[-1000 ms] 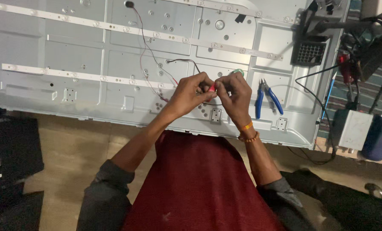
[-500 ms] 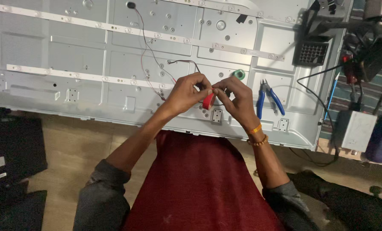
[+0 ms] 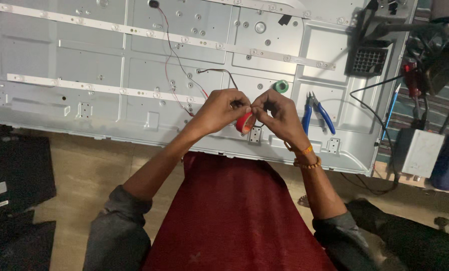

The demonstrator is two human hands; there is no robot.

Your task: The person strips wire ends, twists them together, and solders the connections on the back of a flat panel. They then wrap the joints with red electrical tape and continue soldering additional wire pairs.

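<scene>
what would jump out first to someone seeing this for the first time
At the centre, the left hand and right hand meet over a red tape roll, with thin wires running off behind them. Under them spreads a big grey metal panel, and on it, right of the hands, lie blue-handled pliers and a small green tape roll.

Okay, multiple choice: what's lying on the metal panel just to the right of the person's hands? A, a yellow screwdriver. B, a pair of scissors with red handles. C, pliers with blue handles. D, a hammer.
C: the blue-handled pliers lie on the grey metal panel just beyond the right hand, while both hands work a red tape roll.
</scene>
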